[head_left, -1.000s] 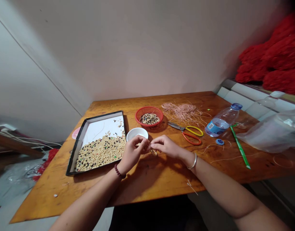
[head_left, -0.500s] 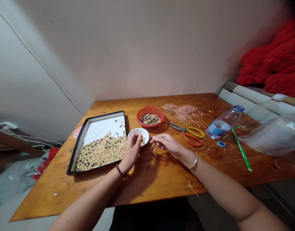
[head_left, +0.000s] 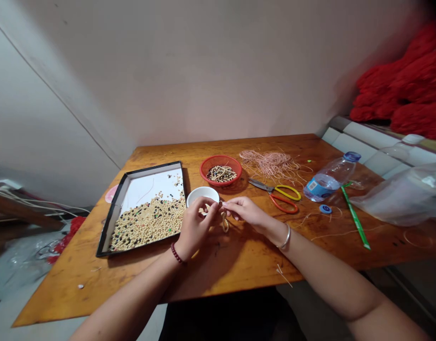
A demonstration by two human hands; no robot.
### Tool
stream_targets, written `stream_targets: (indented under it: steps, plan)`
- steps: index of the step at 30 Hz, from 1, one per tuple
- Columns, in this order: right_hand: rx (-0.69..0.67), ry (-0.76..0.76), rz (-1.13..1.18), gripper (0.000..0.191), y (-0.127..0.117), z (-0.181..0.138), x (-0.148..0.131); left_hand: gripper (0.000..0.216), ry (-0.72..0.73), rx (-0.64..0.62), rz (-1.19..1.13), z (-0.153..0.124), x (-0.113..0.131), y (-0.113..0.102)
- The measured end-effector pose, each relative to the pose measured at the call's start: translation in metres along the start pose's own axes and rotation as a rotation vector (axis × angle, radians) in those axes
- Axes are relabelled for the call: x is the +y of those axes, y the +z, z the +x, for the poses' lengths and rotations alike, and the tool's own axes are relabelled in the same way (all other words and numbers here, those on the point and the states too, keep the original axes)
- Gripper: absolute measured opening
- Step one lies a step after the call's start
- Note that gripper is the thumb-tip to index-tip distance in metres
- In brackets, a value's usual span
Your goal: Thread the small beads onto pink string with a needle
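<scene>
My left hand [head_left: 196, 223] and my right hand [head_left: 244, 210] meet over the wooden table [head_left: 221, 265], just in front of a small white bowl [head_left: 202, 193]. Both hands pinch a thin cord, and a short strand of threaded beads [head_left: 224, 221] hangs down from it between them. My left fingertips are closed at the cord's end; whether they also hold a single bead I cannot make out. A black-edged tray [head_left: 122, 201] with several loose tan and dark beads lies to the left of the bowl.
Behind the bowl sits a red basket [head_left: 220, 169] of beaded strands. A pile of pink cord [head_left: 269, 162], scissors [head_left: 280, 195], a lying water bottle [head_left: 327, 180], its blue cap [head_left: 324, 209] and a green stick [head_left: 355, 218] lie to the right. A clear plastic bag [head_left: 405, 196] is at the far right.
My hands drew apart along the cord half a second ago, then came back together. The bead strand hangs between them again.
</scene>
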State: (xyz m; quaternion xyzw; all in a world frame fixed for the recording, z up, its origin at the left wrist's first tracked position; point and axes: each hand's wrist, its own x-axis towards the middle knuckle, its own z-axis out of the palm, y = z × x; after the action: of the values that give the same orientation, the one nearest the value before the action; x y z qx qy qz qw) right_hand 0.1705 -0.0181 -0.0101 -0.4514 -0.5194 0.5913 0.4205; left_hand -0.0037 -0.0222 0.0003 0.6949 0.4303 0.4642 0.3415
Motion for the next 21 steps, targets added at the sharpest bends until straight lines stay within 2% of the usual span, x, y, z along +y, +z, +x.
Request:
stream_targets:
  steps: [4,7,11,13,16,18,21]
  plan:
    - [-0.001,0.008,0.002,0.041,0.001,-0.001,0.0,0.017,-0.014,-0.059,0.045,0.001,-0.003,0.0]
    - [-0.007,-0.005,-0.014,0.041,0.001,-0.002,-0.001,0.015,0.067,-0.114,0.054,-0.001,-0.002,0.0]
    - [-0.004,-0.001,-0.026,0.04,0.002,-0.003,-0.002,0.01,0.145,-0.09,0.087,-0.003,-0.001,0.0]
    - [0.009,0.012,-0.03,0.04,0.002,-0.003,-0.003,0.008,0.222,-0.056,0.155,-0.003,-0.004,0.0]
    - [0.006,0.015,-0.013,0.038,0.003,-0.004,-0.003,0.006,0.418,-0.036,0.341,-0.005,-0.01,0.001]
    - [0.005,0.009,0.011,0.036,0.003,-0.004,-0.002,0.006,0.526,-0.058,0.459,-0.006,-0.012,0.001]
    - [0.024,0.016,0.038,0.035,0.003,-0.003,-0.001,0.009,0.606,-0.099,0.551,-0.007,-0.011,0.001]
